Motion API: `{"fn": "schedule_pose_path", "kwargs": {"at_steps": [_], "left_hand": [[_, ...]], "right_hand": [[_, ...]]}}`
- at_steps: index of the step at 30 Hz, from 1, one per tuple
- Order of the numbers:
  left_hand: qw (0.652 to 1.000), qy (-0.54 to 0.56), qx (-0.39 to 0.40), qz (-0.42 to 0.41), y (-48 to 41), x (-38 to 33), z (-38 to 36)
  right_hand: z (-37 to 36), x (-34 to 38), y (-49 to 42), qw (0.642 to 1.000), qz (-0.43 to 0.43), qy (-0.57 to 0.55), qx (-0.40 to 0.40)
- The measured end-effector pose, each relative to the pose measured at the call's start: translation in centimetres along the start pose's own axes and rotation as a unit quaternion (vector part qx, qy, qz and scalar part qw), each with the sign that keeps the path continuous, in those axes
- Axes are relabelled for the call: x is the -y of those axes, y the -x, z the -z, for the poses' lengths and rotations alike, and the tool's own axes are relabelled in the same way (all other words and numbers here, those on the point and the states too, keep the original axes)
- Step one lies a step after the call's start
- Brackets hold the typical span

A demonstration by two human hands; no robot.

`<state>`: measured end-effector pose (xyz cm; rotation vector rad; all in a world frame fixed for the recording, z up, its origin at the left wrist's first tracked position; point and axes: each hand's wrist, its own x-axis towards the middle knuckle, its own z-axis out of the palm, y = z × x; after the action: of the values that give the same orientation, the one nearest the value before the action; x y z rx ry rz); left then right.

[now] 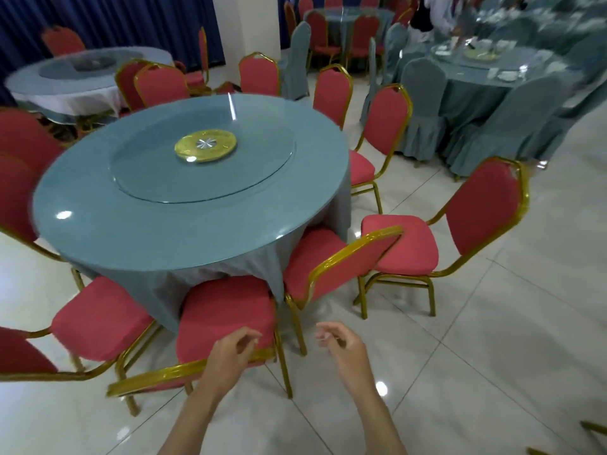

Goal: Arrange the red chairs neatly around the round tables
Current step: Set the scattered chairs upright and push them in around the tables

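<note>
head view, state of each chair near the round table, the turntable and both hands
left hand: open, empty, over the nearest chair's back
right hand: open, empty
nearest chair: upright, seat at the cloth
next chair: pushed in, angled
outer chair: pulled out
glass turntable: bare except its gold hub

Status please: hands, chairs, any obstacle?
Left hand and right hand open, empty. Nearest red chair tucked at round table. Right chair still pulled out.
</note>
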<state>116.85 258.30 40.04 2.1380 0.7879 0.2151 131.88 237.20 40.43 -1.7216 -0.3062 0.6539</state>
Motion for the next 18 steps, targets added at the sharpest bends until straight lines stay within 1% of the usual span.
{"fn": "schedule_pose_path", "kwargs": {"at_steps": [1, 6, 9, 14, 18], "left_hand": [[1.000, 0.008, 0.001, -0.010, -0.6, -1.6, -1.1], [0.997, 0.045, 0.030, -0.055, -3.8, -7.8, -4.2], [0.995, 0.070, 0.032, -0.060, -6.9, -10.8, -5.9], [0.993, 0.091, 0.032, -0.072, -13.5, -14.0, -9.4], [0.989, 0.124, 0.027, -0.075, -19.9, -16.0, -12.3]], "right_hand": [[1.8, 0.1, -0.5, 1.000, 0.001, -0.004, -0.011], [6.4, 0.7, -2.6, 0.998, -0.007, -0.032, -0.054], [8.5, 1.3, -4.8, 0.997, -0.013, -0.040, -0.063], [11.8, 1.1, -9.1, 0.998, -0.031, -0.014, -0.053], [15.1, 2.4, -14.0, 0.997, -0.048, 0.042, -0.047]]}}
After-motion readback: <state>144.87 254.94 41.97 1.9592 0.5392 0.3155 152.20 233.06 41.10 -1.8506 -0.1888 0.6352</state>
